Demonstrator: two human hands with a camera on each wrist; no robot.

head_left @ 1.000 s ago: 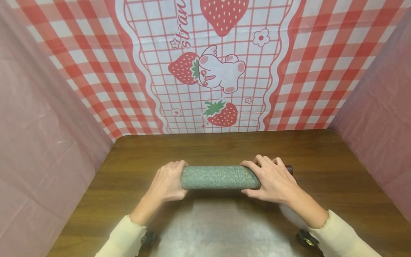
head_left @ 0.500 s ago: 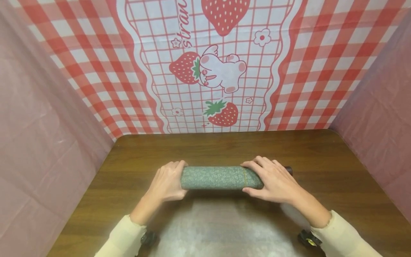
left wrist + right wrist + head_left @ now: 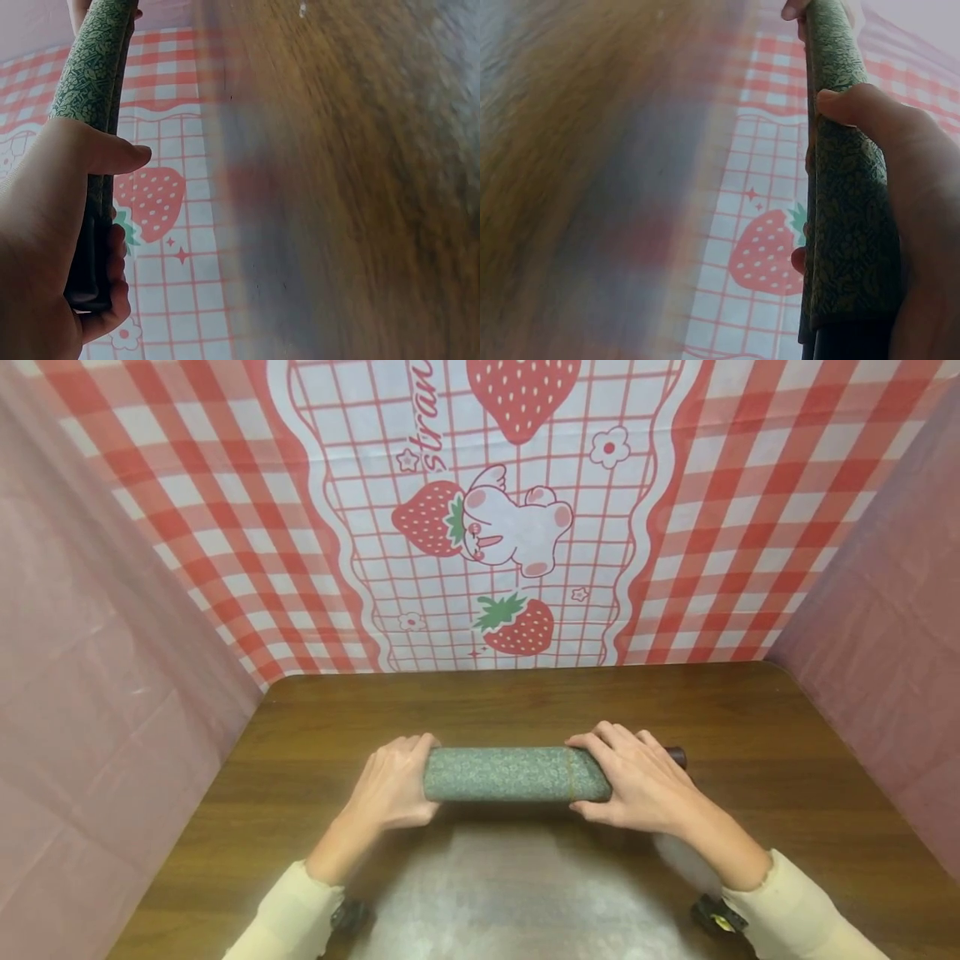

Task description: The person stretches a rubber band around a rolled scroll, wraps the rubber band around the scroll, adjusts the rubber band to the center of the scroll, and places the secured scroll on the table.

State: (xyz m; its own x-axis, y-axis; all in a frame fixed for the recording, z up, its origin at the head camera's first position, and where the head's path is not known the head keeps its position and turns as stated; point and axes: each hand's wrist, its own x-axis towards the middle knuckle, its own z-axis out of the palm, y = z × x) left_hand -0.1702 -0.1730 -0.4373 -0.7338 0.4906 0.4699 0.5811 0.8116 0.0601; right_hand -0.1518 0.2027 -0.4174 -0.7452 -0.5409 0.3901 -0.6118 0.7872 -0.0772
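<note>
A rolled-up scroll (image 3: 502, 774) with a green floral cover lies crosswise between the two hands, slightly above the wooden table. A thin yellowish line crosses the cover near its right end. My left hand (image 3: 393, 783) grips the left end; in the left wrist view the thumb lies on the cover and the fingers curl round a black end piece (image 3: 88, 274). My right hand (image 3: 641, 777) holds the other end, thumb on the near side, fingers over the far side. A dark brown knob (image 3: 677, 757) sticks out past the right hand. The scroll's underside is hidden in the head view.
The brown wooden table (image 3: 517, 702) has a glossy bright reflection at its front. Behind it hangs a red-and-white checked cloth (image 3: 720, 527) with strawberries and a cartoon animal. Pink curtains (image 3: 97, 693) stand at both sides. Dark wrist devices (image 3: 717, 913) sit under the cream sleeves.
The right hand shifts very slightly at its end of the scroll, and the yellow line moves a little leftward. The left hand stays almost still, its grip unchanged.
</note>
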